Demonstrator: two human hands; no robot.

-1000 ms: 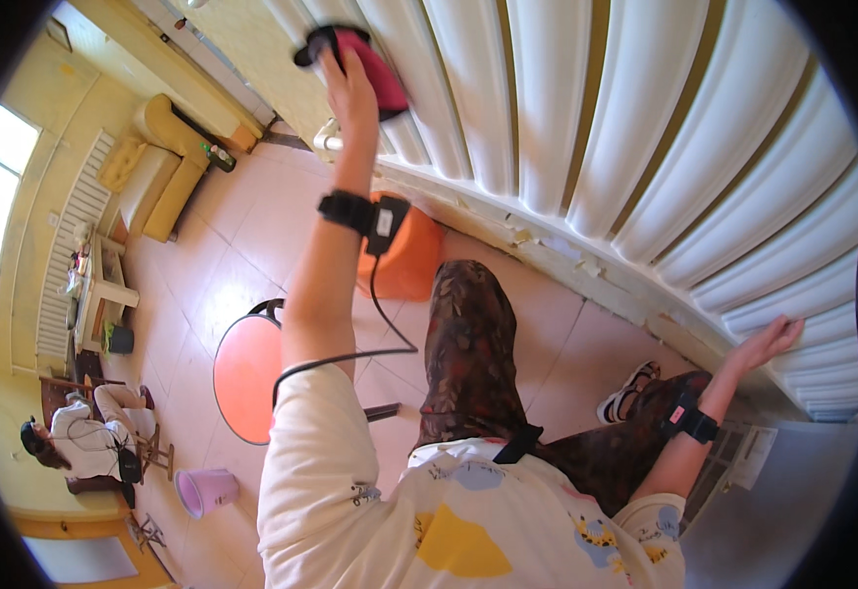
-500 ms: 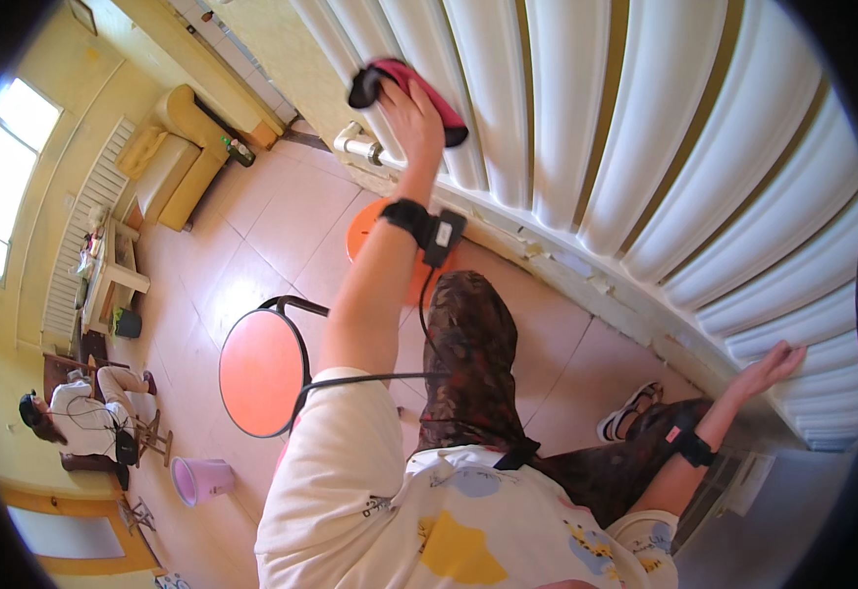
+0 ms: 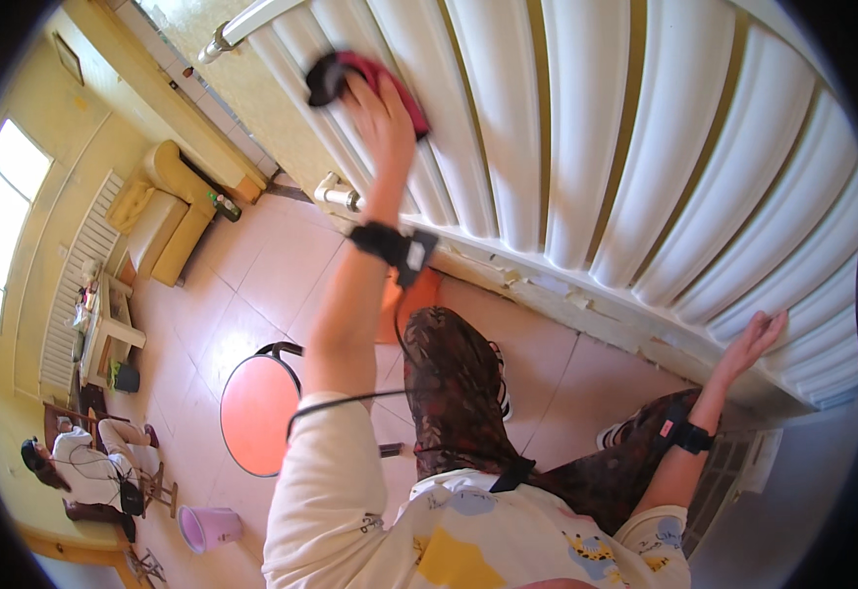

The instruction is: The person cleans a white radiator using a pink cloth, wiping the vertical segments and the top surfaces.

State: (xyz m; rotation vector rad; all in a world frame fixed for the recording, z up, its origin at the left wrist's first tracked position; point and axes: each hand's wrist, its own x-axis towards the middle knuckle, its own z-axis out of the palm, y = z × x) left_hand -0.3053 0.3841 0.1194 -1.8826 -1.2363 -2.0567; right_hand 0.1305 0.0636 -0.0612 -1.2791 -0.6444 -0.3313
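My left hand point(image 3: 383, 123) presses a dark red and black cloth point(image 3: 411, 110) against the far-left columns of a white radiator point(image 3: 576, 137). The fingers lie over the cloth, slightly blurred by motion. Farther right and lower down, my right hand point(image 3: 755, 339) rests by the lower ends of the radiator's columns, fingers loosely extended and nothing seen in them. A black strap with a small box point(image 3: 411, 257) and a cable is on my left wrist; another black strap point(image 3: 686, 432) is on the right.
An orange-topped round stool point(image 3: 262, 414) stands to my left, an orange object point(image 3: 419, 294) beside my knee. Radiator pipe fittings point(image 3: 336, 191) jut out at its left end. Farther off are a purple bin point(image 3: 210, 528), a seated person point(image 3: 85, 461), a yellow sofa point(image 3: 159, 226) and green bottles point(image 3: 225, 206).
My left hand has moved the cloth left across the radiator columns. The view has shifted, showing more of the radiator's upper left corner. My right hand stays by the radiator's lower right part.
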